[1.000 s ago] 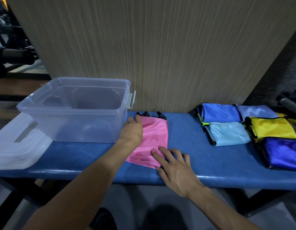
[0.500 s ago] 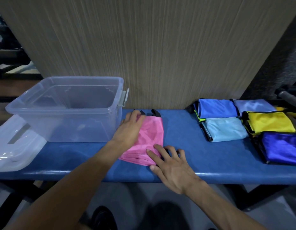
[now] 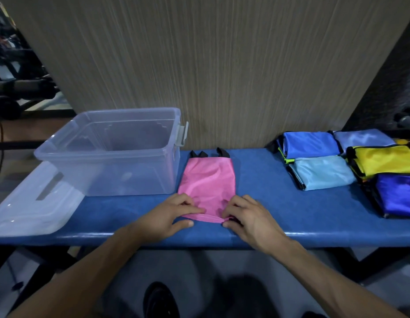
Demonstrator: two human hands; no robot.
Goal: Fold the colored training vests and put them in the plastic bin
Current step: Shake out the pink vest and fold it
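Head view: pink vest (image 3: pixel 207 184) at frame centre is pinched at its near edge by left hand (image 3: pixel 167 214) and right hand (image 3: pixel 250 216), bin (image 3: pixel 112 148) seen empty, five folded vests (image 3: pixel 351 166) unpacked at right.

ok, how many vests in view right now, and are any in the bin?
6, none in the plastic bin. Pink vest beside the bin, both hands pinching its near edge. Folded at right: royal blue vest, pale blue vest, light blue vest, yellow vest, dark blue vest. More may be hidden.
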